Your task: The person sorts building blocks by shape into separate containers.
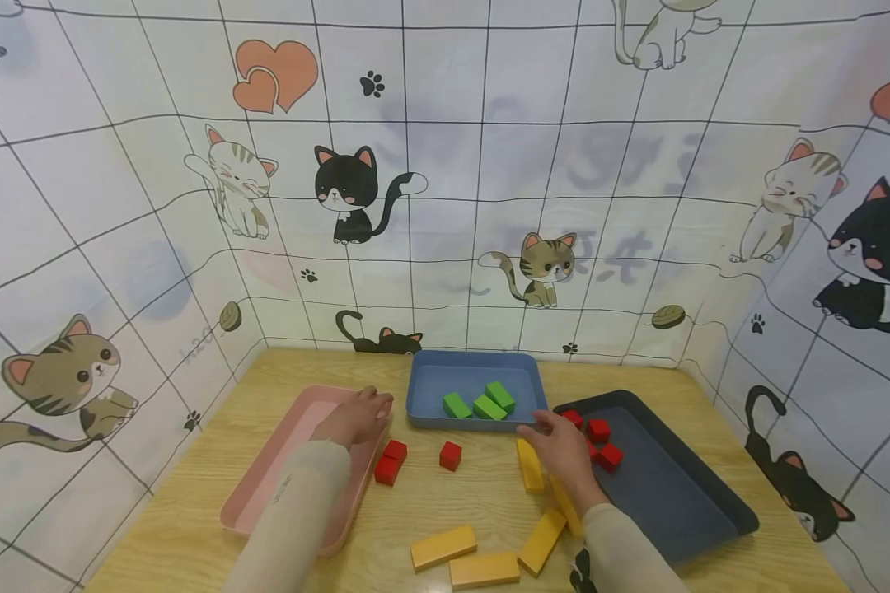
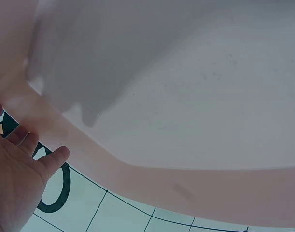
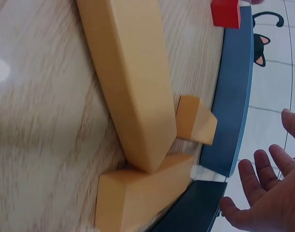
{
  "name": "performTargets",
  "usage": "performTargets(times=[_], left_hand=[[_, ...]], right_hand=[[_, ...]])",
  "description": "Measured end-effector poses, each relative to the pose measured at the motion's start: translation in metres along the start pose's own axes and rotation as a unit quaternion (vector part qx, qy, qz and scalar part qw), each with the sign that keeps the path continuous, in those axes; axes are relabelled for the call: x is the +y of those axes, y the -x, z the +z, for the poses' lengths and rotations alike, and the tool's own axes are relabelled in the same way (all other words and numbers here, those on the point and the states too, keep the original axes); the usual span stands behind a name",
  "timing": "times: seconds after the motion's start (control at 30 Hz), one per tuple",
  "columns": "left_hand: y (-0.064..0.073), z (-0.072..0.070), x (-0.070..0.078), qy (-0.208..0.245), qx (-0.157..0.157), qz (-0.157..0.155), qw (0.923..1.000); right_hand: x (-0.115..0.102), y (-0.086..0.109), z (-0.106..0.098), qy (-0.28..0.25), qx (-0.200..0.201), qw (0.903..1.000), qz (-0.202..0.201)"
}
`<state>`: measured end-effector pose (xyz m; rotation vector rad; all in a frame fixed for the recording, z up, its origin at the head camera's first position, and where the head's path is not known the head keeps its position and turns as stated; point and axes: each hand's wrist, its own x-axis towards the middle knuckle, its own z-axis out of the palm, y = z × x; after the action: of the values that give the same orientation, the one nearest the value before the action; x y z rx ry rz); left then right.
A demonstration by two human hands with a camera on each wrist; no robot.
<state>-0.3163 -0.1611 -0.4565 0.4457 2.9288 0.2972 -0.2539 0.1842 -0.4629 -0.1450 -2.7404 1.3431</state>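
Note:
My left hand (image 1: 356, 418) is over the far right edge of the pink tray (image 1: 241, 502), fingers relaxed and holding nothing. In the left wrist view its loosely spread fingers overlap the tray's rim. Above the yellow blocks (image 1: 530, 467) by the dark tray is my right hand (image 1: 564, 457), which is likewise without anything in its grasp. The right wrist view shows its fingers parted, with a long yellow block (image 3: 133, 77) lying across another. Two red cubes (image 1: 387, 470) sit beside the pink tray, and a single red cube (image 1: 450, 456) stands between the hands.
At the back, a blue tray (image 1: 475, 369) holds 3 green blocks (image 1: 456, 405). The dark tray (image 1: 667, 494) on the right contains several red cubes (image 1: 610, 457) at its far left. More yellow blocks (image 1: 484, 570) lie near the front. Cat-patterned sheeting (image 1: 445, 198) surrounds the wooden table.

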Motion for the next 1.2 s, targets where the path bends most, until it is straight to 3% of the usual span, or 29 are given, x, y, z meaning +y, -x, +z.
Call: performTargets(times=[0.27, 0.67, 1.2], left_hand=[[-0.002, 0.001, -0.002, -0.011, -0.001, -0.001, 0.9999], [-0.003, -0.001, -0.003, -0.016, 0.005, -0.001, 0.9999], [-0.001, -0.002, 0.0, -0.006, 0.003, -0.001, 1.0]], right_hand=[[-0.011, 0.0, 0.016, -0.02, -0.018, 0.9996, 0.0], [-0.023, 0.003, 0.048, -0.026, -0.044, 0.9976, -0.047], [-0.033, 0.006, 0.078, 0.02, -0.096, 0.9931, -0.064]])
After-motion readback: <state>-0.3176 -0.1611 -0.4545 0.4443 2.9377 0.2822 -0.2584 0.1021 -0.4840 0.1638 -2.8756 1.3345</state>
